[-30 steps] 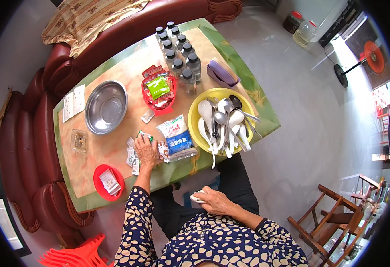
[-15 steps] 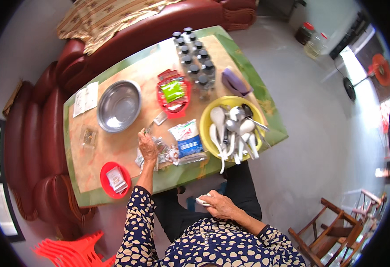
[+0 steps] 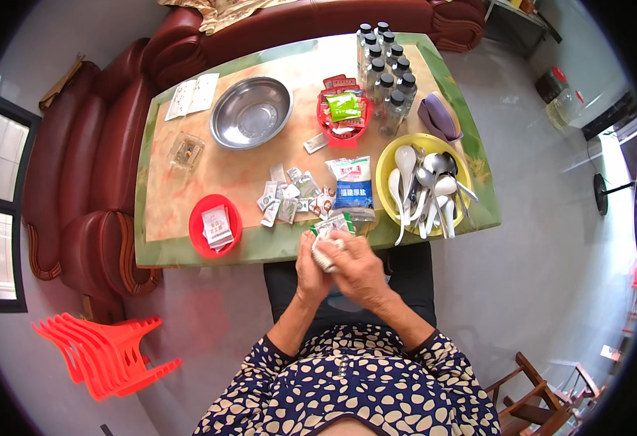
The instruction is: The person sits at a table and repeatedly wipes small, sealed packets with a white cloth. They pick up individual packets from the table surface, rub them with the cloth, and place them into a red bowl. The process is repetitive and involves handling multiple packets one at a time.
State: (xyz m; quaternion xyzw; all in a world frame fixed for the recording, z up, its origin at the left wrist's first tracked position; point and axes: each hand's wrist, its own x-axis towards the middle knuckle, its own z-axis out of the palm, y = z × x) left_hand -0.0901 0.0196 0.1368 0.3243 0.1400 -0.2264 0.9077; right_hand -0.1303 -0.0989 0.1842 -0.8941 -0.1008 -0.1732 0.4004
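Note:
My left hand [image 3: 311, 267] and my right hand [image 3: 359, 270] meet over my lap at the table's near edge. My right fingers are closed on a crumpled white cloth [image 3: 325, 251], pressed against my left hand. A small green and white packet [image 3: 331, 224] sticks out beyond them, apparently held in my left hand; the grip itself is mostly hidden. Beyond lies a loose pile of small sachets [image 3: 287, 195]. A blue and white bag [image 3: 352, 186] lies beside the pile.
On the table [image 3: 160, 247] stand a steel basin [image 3: 220, 120], a red bowl [image 3: 196, 229] of packets, a red basket [image 3: 344, 141] of sachets, several black-capped bottles [image 3: 394, 109] and a yellow basin [image 3: 391, 152] of spoons. Red plastic stools [image 3: 104, 360] are stacked at lower left.
My left hand has come back from the sachets to meet my right hand, bringing a green and white packet. My right hand has risen with the cloth. The view has shifted.

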